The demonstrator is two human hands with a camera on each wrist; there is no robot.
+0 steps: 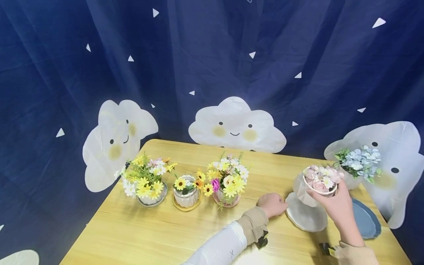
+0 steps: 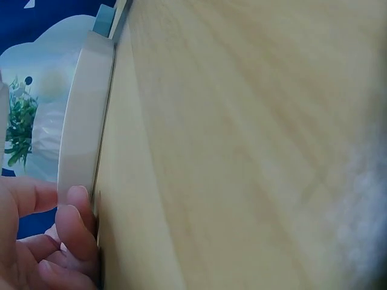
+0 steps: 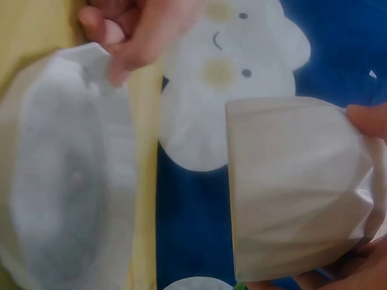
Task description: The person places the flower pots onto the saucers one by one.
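My right hand (image 1: 334,204) grips a white faceted pot (image 1: 303,189) of pink and white flowers (image 1: 322,177), tilted and lifted just above a white saucer (image 1: 306,215) on the wooden table (image 1: 159,232). The right wrist view shows the pot (image 3: 296,187) clear of the saucer (image 3: 60,181). My left hand (image 1: 272,204) has its fingertips on the saucer's left edge; in the left wrist view the fingers (image 2: 75,220) pinch the saucer rim (image 2: 81,121).
Three flower pots stand in a row at left: yellow and white daisies (image 1: 145,180), a ribbed white pot on a gold ring (image 1: 187,195), a pink pot (image 1: 226,182). A blue saucer (image 1: 366,219) and a pale blue flower pot (image 1: 359,163) sit at right. Dark cloud-patterned curtain behind.
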